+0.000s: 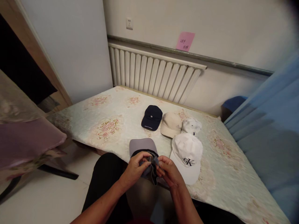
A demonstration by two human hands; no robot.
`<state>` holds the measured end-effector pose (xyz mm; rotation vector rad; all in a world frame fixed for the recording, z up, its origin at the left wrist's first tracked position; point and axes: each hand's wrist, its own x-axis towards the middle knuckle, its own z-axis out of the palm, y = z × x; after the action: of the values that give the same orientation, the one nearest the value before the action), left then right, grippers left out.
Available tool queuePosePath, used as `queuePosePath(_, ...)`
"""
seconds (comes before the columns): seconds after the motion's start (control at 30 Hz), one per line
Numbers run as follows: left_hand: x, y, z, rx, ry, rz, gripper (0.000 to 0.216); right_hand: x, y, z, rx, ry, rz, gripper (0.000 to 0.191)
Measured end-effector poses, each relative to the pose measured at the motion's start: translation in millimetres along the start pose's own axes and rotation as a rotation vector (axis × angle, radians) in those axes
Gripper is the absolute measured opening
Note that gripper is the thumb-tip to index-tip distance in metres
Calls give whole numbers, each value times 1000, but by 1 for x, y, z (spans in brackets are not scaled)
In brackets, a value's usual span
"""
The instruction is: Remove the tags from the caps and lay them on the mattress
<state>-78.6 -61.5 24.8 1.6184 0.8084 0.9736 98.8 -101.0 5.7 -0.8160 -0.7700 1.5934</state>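
A grey baseball cap [143, 145] lies tipped at the table's near edge, its brim pointing away from me and its dark inside partly showing. My left hand [137, 165] is closed on the cap's back strap, thumb and fingers pinching near a small metal-looking buckle. On the other side, my right hand [167, 169] pinches the strap's grey end. Fingers hide part of the buckle. Just right of my right hand lies a white cap [187, 149] with black letters. Behind them are a navy cap [152, 116], a beige cap [171, 123] and a small pale patterned cap [192, 125].
The caps rest on a table with a floral cover [88, 116]. A white radiator [151, 73] runs along the wall behind it. At right hangs a blue curtain [268, 133], with a blue object [233, 103] beside it. A cloth-covered chair [28, 137] stands left.
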Motion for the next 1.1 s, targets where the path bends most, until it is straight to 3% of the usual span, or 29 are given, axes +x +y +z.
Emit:
queuePosePath(0.63, -1, -6, 4, -82, -72, -28, 22, 4, 5, 5, -35, -34, 57, 20)
queuePosePath(1.1, 2, 6, 2, 12, -102, 72, 16, 0, -5, 23, -152, 71, 21, 18)
